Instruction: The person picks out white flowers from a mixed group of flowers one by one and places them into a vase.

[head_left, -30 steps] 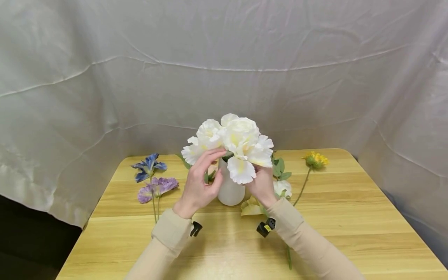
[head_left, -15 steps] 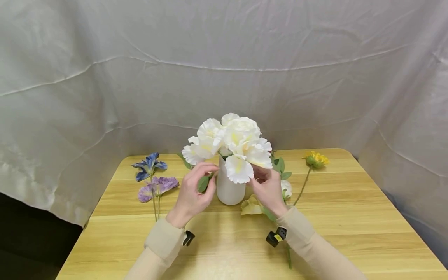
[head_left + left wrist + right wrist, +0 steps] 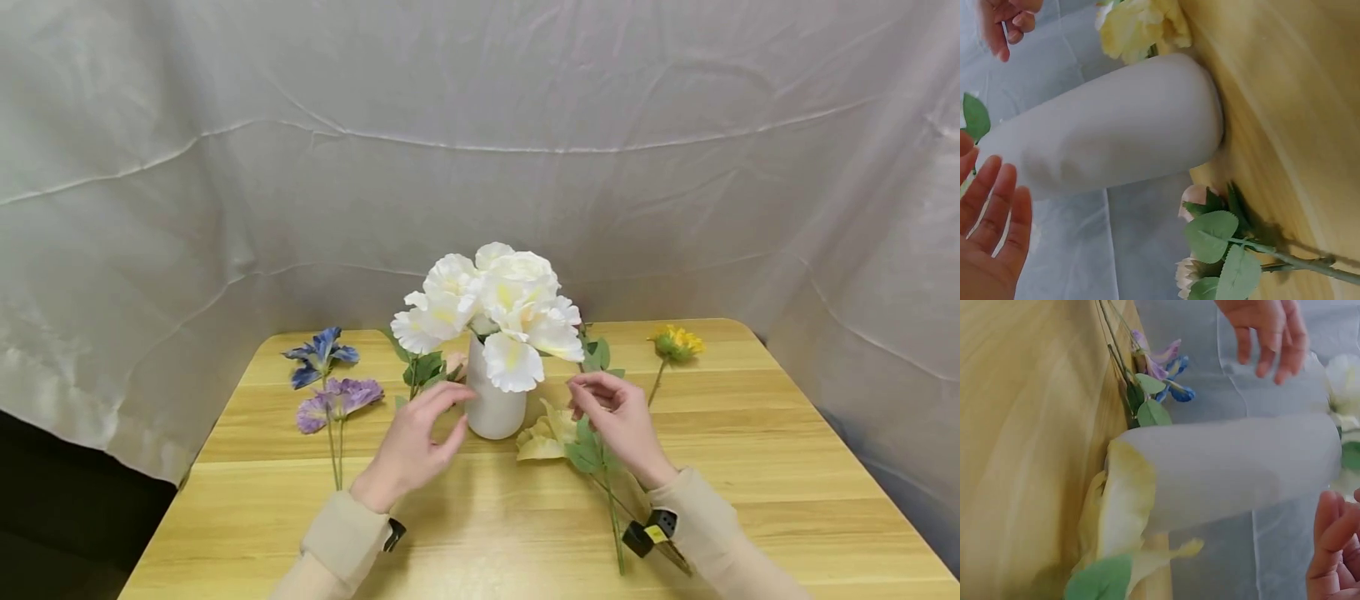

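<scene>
A white vase point(image 3: 497, 404) stands upright at the middle of the table, holding several white artificial flowers point(image 3: 517, 304) with yellow-tinted centres. My left hand point(image 3: 412, 442) hovers just left of the vase, fingers spread and holding nothing; the left wrist view shows its fingers point(image 3: 1007, 200) near the vase's upper part. To the right, my right hand point(image 3: 618, 421) is held apart from the vase above the lying stems, its fingers loosely bent with nothing between them. Below it lies a pale yellow flower point(image 3: 546, 435), which the right wrist view shows by the vase's base.
Blue point(image 3: 318, 357) and purple flowers point(image 3: 341, 402) lie at the left of the wooden table point(image 3: 247, 533). A yellow flower point(image 3: 677, 343) lies at the back right. Pale pink roses point(image 3: 1194, 200) with green leaves lie left of the vase. Grey cloth point(image 3: 480, 200) hangs behind.
Both hands have drawn down and away from the blossoms, the right one moving farther right and letting go. The white flowers stay in the vase, nearly unmoved.
</scene>
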The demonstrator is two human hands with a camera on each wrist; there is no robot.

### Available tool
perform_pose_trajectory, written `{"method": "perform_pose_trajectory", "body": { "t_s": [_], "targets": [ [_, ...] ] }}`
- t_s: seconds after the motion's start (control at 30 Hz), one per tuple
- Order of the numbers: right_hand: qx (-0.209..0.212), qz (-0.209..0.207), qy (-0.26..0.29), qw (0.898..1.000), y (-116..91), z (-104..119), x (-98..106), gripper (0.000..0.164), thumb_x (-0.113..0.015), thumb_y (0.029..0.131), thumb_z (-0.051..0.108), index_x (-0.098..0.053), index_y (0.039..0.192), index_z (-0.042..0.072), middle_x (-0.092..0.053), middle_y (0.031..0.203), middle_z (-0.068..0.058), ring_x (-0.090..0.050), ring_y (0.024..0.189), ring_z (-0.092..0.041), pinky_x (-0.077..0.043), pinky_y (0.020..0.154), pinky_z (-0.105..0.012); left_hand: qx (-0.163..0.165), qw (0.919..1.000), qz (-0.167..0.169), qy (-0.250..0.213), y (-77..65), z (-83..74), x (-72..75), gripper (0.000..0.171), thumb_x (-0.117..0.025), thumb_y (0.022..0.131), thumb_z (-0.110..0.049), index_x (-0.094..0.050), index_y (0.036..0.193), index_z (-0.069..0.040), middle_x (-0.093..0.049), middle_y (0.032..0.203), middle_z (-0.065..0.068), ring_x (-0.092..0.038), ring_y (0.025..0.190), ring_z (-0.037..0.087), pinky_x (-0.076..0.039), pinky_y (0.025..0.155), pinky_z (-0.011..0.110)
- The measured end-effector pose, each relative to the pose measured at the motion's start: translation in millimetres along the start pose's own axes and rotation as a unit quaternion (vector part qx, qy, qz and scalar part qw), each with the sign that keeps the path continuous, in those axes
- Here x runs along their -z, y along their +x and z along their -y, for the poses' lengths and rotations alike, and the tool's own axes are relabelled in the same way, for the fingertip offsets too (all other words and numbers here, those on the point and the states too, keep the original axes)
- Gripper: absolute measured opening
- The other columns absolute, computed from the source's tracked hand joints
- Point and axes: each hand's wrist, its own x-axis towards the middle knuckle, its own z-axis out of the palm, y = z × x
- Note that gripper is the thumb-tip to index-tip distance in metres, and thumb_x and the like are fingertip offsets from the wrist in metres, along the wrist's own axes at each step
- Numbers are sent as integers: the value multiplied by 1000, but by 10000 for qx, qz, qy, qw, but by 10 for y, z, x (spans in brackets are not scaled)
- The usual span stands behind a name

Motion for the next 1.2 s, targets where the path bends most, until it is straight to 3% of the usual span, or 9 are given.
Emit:
{"method": "perform_pose_trajectory", "body": {
  "t_s": [0.2,0.43,0.53,0.6,0.8,1.03,1.2],
  "targets": [
    [-309,186,-127,9993,-125,-108,289,25,-55,96,16,-63,105,-5,-64,81,-25,-62,64,-21,-52,47,-30,87,9978,522,399,-38,-49,-100,33,-64,87,-12,-61,119,-10,-59,120,-4,-55,110,11,-47,97,30],
    [-688,377,-437,9960,-282,-194,600,33,-50,99,20,-57,113,-9,-67,84,-7,-64,73,-17,-55,55,-29,-48,9920,1076,666,-12,-132,-205,32,-60,90,-21,-59,121,-13,-57,125,-3,-53,115,11,-44,101,30],
    [-907,526,-451,9935,-350,-204,685,36,-48,100,22,-55,116,-9,-66,87,-6,-64,77,-16,-56,59,-29,-77,9873,1367,808,5,-166,-261,35,-60,90,-23,-58,124,-13,-56,128,-2,-53,116,13,-44,101,31],
    [-1141,626,-442,9905,-395,-200,729,38,-48,100,24,-54,117,-8,-66,91,-11,-63,79,-16,-57,63,-30,-138,9842,1515,910,21,-188,-307,37,-59,90,-24,-57,125,-13,-55,129,-1,-53,115,14,-45,99,32],
    [-1738,1050,-568,9775,-547,-181,831,40,-51,98,27,-53,119,-7,-61,104,-25,-62,83,-21,-57,67,-36,-394,9751,1890,1086,78,-287,-427,36,-55,93,-27,-58,126,-11,-56,129,3,-53,117,18,-46,99,35],
    [-1772,1771,-668,9658,-669,-188,853,38,-52,98,23,-52,118,-10,-61,105,-28,-63,84,-26,-57,65,-37,-743,9687,2091,1109,135,-395,-542,35,-54,94,-27,-58,126,-13,-58,127,2,-58,109,16,-49,95,29],
    [-1790,2154,-757,9570,-690,-206,766,35,-53,97,23,-55,113,-8,-62,99,-23,-62,80,-26,-57,62,-37,-877,9682,2085,1072,137,-440,-615,33,-57,92,-26,-59,124,-15,-58,123,-4,-57,107,11,-50,92,26]
  ]
}}
